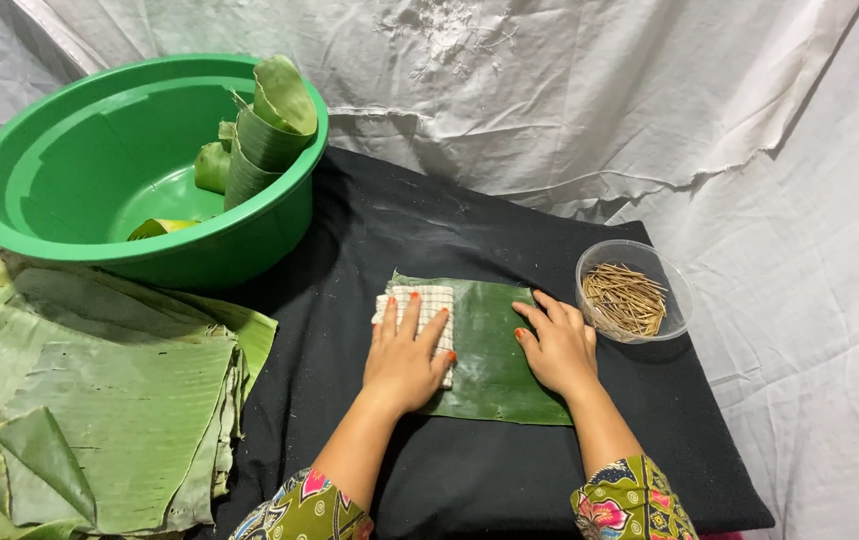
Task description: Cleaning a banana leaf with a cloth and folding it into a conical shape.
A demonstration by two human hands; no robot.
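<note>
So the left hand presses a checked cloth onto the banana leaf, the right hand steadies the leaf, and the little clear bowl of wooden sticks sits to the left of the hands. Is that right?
Not quite. The clear bowl of wooden sticks sits to the right of the hands, beside the right hand, as the head view shows. The rest holds: the left hand presses the checked cloth onto the banana leaf, which the right hand steadies.

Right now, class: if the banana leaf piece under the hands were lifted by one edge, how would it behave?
The banana leaf piece looks thin and flat, so it would probably flop. Its glossy surface may be slippery. It seems light, likely sliding on the black cloth if pushed.
</note>
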